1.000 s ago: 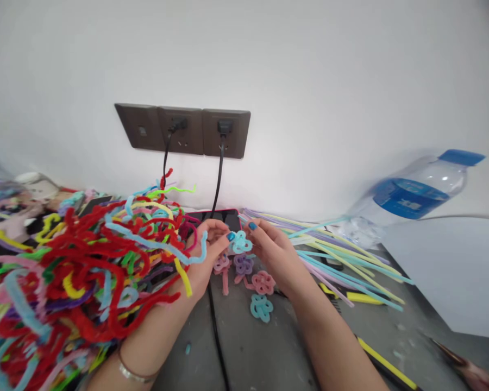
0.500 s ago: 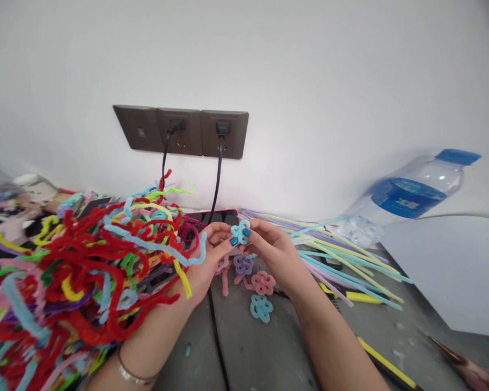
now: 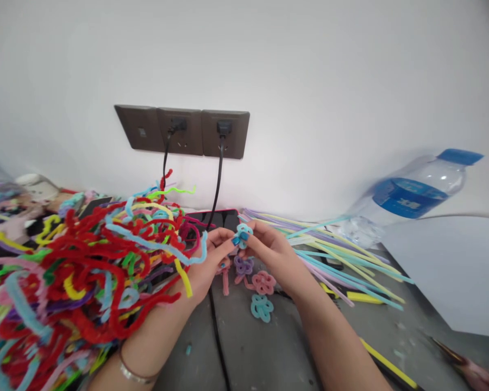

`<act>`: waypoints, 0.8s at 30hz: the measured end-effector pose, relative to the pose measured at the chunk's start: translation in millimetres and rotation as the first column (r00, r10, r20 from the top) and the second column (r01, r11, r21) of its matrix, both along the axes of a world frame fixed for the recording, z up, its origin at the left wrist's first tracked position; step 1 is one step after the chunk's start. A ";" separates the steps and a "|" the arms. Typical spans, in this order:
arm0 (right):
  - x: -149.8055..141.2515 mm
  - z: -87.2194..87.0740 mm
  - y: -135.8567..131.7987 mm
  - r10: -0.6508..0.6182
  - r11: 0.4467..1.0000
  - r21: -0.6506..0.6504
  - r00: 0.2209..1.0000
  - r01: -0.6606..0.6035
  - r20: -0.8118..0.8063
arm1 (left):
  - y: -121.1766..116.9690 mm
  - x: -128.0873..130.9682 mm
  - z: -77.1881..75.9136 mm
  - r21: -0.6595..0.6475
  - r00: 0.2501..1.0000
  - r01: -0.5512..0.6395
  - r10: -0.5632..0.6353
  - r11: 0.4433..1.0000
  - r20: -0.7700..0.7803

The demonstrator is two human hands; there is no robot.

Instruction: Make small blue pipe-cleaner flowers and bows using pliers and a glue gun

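Here, in the head view, the left grip point(image 3: 212, 259) and the right grip point(image 3: 275, 252) meet at a small blue flower point(image 3: 244, 229). Both are closed on it, thumb against fingers, the two blue-nailed thumbs nearly side by side on its near face. The flower sits between them, its loops showing above the nails; the fingertips behind it are hidden.

Just below the two grips is a purple flower point(image 3: 243, 266), with a pink stem point(image 3: 225, 283) beside it, close under the left grip. A pink flower point(image 3: 263, 283) lies a little nearer the wearer, by the right grip, and a loose blue flower point(image 3: 262, 308) rests on the grey desk point(image 3: 277, 347) below that one.

Left of the left grip, a heap point(image 3: 93, 282) of fuzzy strips, mostly red, spreads wide, some strands crossing in front of the left hand and forearm. A phone-like slab point(image 3: 230, 219) with a pink edge lies just beyond the grips. To the right of the right grip, pastel stems point(image 3: 350, 266) fan out; farther that way are a bottle point(image 3: 411, 196) with a blue cap and a white sheet point(image 3: 448, 271). Sockets point(image 3: 183, 131) sit on the wall, well beyond both grips.
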State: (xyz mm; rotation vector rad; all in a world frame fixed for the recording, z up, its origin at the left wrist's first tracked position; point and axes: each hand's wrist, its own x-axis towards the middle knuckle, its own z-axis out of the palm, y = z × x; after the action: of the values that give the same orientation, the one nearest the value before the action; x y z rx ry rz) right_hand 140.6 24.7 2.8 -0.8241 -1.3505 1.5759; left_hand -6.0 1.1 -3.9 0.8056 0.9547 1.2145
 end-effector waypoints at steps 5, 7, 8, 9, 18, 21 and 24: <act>7.0 2.0 1.5 0.051 0.997 0.060 0.998 -0.053 0.033 | -0.7 -1.6 3.7 -0.073 0.997 0.058 -0.054 0.996 0.055; 9.6 3.9 1.7 0.068 0.992 0.105 0.995 -0.075 0.070 | -0.9 -2.2 4.4 -0.079 0.996 0.085 -0.082 0.993 0.046; 10.1 4.8 1.4 0.068 0.990 0.114 0.994 -0.077 0.080 | -0.9 -2.3 4.6 -0.080 0.994 0.101 -0.098 0.992 0.043; 10.0 5.5 0.9 0.067 0.991 0.112 0.994 -0.076 0.085 | -0.9 -2.2 4.7 -0.082 0.993 0.114 -0.111 0.990 0.040; 2.4 3.0 -3.6 0.084 0.992 -0.084 0.994 -0.091 -0.073 | -1.4 3.4 2.5 -0.073 0.988 0.032 -0.021 0.997 0.153; 2.2 2.5 -3.2 0.085 0.992 -0.087 0.991 -0.094 -0.099 | -2.3 4.4 1.3 -0.064 0.980 0.035 -0.022 0.997 0.198; 2.7 3.5 -2.5 0.059 0.996 -0.063 0.995 -0.064 -0.078 | -2.7 2.7 -0.2 -0.049 0.983 0.057 -0.047 0.997 0.179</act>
State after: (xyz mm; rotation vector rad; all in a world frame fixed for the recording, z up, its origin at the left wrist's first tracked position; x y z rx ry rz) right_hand 143.3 22.2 6.3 -0.7601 -1.2871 1.6903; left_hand -3.3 -1.6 -4.1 0.6629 0.8124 1.1894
